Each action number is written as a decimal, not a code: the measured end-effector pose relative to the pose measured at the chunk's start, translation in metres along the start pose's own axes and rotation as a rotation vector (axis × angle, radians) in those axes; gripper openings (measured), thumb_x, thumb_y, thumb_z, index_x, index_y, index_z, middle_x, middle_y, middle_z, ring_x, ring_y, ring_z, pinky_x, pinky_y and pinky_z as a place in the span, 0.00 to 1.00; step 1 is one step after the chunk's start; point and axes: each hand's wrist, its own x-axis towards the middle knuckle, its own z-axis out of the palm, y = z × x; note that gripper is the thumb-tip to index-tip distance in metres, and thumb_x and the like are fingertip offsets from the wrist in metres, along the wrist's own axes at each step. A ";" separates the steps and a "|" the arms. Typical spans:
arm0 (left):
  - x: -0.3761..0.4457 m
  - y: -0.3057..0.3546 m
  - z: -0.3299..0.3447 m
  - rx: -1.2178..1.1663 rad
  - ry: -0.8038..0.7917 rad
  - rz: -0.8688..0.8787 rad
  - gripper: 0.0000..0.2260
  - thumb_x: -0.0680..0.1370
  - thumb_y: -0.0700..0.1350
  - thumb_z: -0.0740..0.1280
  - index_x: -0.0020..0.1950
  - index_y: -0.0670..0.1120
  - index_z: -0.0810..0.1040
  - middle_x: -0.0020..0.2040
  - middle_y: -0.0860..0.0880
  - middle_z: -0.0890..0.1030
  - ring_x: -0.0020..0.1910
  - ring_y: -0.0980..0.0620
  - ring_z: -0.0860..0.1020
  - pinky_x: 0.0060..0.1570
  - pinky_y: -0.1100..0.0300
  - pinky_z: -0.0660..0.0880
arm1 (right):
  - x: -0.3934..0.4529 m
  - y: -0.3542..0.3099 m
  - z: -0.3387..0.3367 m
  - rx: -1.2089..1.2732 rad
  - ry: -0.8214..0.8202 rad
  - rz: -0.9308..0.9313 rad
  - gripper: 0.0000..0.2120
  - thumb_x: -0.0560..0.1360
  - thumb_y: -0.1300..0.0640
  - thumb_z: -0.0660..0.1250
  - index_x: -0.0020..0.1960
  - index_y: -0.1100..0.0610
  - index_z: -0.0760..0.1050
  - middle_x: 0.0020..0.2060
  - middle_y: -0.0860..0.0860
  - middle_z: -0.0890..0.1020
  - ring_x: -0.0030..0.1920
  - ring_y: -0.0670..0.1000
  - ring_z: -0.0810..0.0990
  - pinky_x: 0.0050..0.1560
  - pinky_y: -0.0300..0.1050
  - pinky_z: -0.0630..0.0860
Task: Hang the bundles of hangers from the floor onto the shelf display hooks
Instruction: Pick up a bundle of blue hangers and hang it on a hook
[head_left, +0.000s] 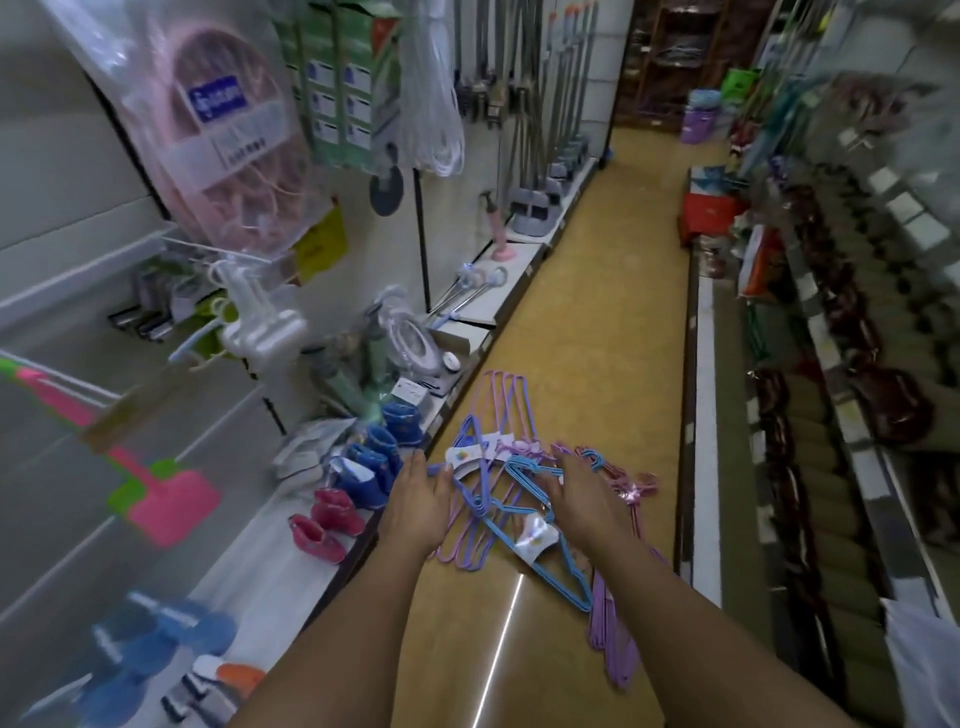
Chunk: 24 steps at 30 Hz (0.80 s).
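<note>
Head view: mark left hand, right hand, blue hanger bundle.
left hand (418, 501), head view, back of hand
right hand (582, 493), head view, back of hand
blue hanger bundle (563, 569), head view, lower bar near label

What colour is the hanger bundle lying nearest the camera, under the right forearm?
Purple hanger bundle, seen in the head view.

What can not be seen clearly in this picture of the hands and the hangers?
- Head view: the left hand covers the hangers beneath it; its grip cannot be judged.
- Right hand: fingertips hidden among the hanger bundles.
- Paper label print: too small.
- Left shelf goods: motion-blurred.
- Purple hangers: partly behind the right forearm.
</note>
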 end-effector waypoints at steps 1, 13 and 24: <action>0.006 0.006 0.008 0.003 -0.009 -0.003 0.28 0.82 0.56 0.51 0.78 0.43 0.53 0.78 0.46 0.57 0.76 0.47 0.57 0.71 0.52 0.58 | 0.008 0.009 -0.001 0.003 -0.008 0.004 0.24 0.82 0.44 0.51 0.73 0.54 0.61 0.69 0.54 0.70 0.66 0.56 0.71 0.59 0.51 0.72; 0.078 0.037 0.058 0.044 -0.093 -0.044 0.26 0.83 0.55 0.50 0.77 0.44 0.56 0.76 0.45 0.59 0.74 0.46 0.61 0.68 0.52 0.62 | 0.091 0.052 -0.002 -0.001 -0.075 0.046 0.21 0.82 0.45 0.51 0.70 0.54 0.64 0.66 0.55 0.73 0.64 0.57 0.73 0.56 0.51 0.71; 0.197 0.013 0.071 -0.049 -0.137 -0.128 0.24 0.82 0.57 0.50 0.75 0.48 0.61 0.74 0.46 0.64 0.71 0.46 0.66 0.67 0.50 0.66 | 0.219 0.023 0.023 -0.069 -0.136 0.048 0.20 0.82 0.45 0.52 0.68 0.55 0.67 0.63 0.54 0.76 0.62 0.56 0.74 0.55 0.48 0.71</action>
